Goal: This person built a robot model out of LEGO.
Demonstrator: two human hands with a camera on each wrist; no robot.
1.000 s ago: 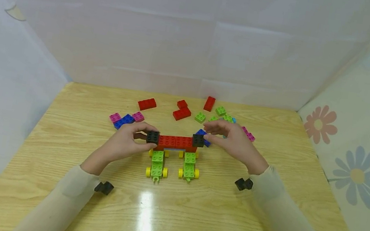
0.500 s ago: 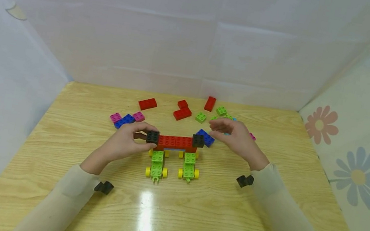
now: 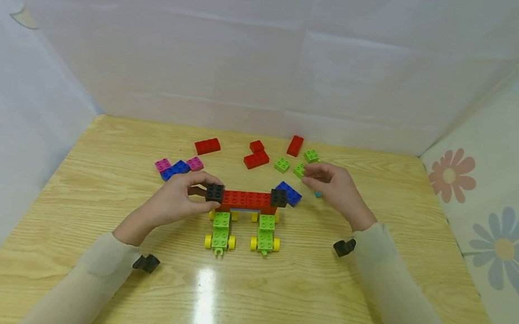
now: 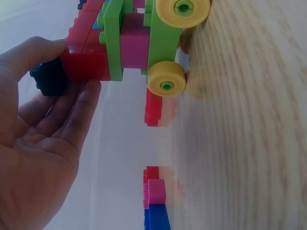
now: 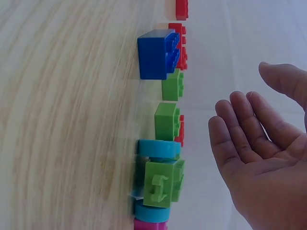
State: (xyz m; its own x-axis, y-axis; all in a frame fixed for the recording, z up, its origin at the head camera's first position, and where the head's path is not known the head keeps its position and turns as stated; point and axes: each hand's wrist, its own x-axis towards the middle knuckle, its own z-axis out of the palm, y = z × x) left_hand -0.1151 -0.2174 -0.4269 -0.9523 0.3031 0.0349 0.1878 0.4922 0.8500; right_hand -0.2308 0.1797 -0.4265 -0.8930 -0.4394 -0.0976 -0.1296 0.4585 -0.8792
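Observation:
A vehicle of toy building bricks stands mid-table. Its red brick row (image 3: 245, 199) bridges two green wheeled bases, the left base (image 3: 220, 232) and the right base (image 3: 266, 236), both with yellow wheels. Black bricks cap the ends: a left black brick (image 3: 214, 193) and a right black brick (image 3: 278, 198). My left hand (image 3: 174, 199) grips the left end, thumb and fingers around the black brick and the adjoining red brick (image 4: 86, 64). My right hand (image 3: 337, 188), palm showing in the right wrist view, hovers near small green bricks (image 3: 282, 165) and a turquoise-wheeled green base (image 5: 160, 182), holding nothing.
Behind the vehicle lie a blue brick (image 3: 288, 194) and loose red bricks (image 3: 256, 160). A pink and blue cluster (image 3: 175, 170) sits beyond the left hand. Another red brick (image 3: 295, 145) lies near the back wall (image 3: 273, 73). Wood-grain table (image 3: 256, 309) extends toward the front.
My right hand has left the right black brick and moved right and slightly farther back, over the green bricks. My left hand keeps its grip, and the vehicle stays in place.

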